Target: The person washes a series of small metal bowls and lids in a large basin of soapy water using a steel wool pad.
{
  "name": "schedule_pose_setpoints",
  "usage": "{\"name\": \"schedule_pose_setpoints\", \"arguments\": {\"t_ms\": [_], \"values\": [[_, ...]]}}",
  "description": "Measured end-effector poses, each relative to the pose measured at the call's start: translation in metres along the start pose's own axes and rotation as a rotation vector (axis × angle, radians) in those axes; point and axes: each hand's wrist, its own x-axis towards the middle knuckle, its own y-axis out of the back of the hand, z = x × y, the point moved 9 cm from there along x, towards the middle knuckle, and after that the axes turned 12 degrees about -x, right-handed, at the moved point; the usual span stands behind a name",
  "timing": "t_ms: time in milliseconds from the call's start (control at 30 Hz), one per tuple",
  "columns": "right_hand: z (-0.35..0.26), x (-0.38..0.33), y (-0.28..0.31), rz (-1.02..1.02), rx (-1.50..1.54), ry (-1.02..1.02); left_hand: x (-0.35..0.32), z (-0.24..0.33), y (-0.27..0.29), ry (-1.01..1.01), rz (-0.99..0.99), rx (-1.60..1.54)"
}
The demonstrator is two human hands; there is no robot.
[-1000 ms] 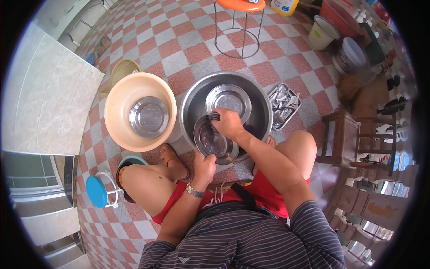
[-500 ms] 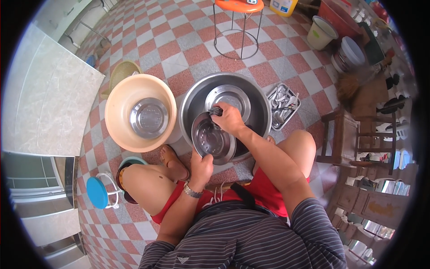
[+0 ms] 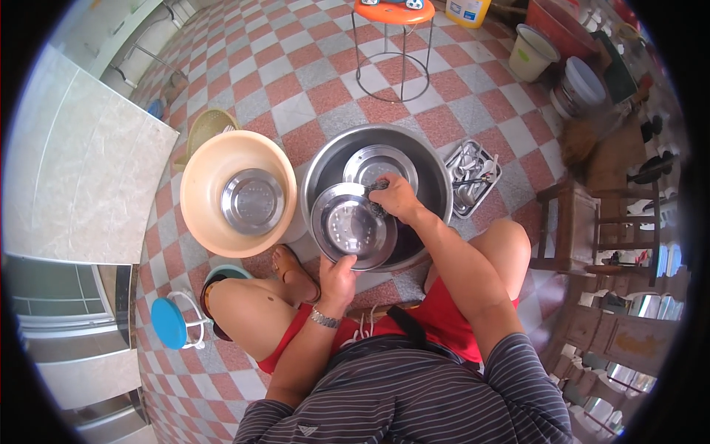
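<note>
My left hand (image 3: 338, 280) grips the near rim of a round steel plate (image 3: 351, 228), its thumb lying over the edge. The plate is tilted above a large metal basin (image 3: 313, 164) on the floor. At the plate's far right edge, my right hand (image 3: 396, 198) is closed on a dark metal scouring pad (image 3: 378, 189) that touches the rim. Behind the held plate, a second steel plate (image 3: 382, 157) sits in the basin. To the left, a cream plastic tub (image 3: 198, 166) has another steel plate (image 3: 252, 201) inside.
Right of the basin lies a metal tray of spoons and other utensils (image 3: 471, 177). An orange stool (image 3: 394, 12) stands ahead, a blue-topped stool (image 3: 168, 323) at the left. A wooden chair (image 3: 573, 226) and several buckets are at the right. A yellow-green basket (image 3: 211, 127) sits behind the tub.
The held plate has turned flatter, showing more of its inner face. My right hand with the scouring pad has moved slightly right along its rim. The whole view has shifted a little.
</note>
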Motion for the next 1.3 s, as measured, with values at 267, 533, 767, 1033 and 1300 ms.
{"name": "schedule_pose_setpoints", "arguments": {"t_ms": [267, 533, 767, 1033, 1300], "values": [[-0.042, -0.016, 0.007, -0.155, -0.039, 0.283, 0.018, 0.046, -0.012, 0.067, -0.078, -0.09], [-0.068, -0.038, -0.018, -0.1, -0.117, 0.519, 0.022, 0.001, -0.016, 0.227, -0.133, 0.11], [-0.071, -0.06, -0.02, 0.044, -0.33, 0.492, 0.025, -0.002, -0.003, 0.202, 0.008, 0.115], [-0.078, -0.076, -0.045, -0.034, -0.303, 0.6, 0.025, -0.002, 0.003, 0.167, 0.048, 0.12], [-0.094, -0.091, -0.054, -0.198, -0.25, 0.764, 0.028, -0.001, 0.004, 0.148, -0.071, 0.192]]}}
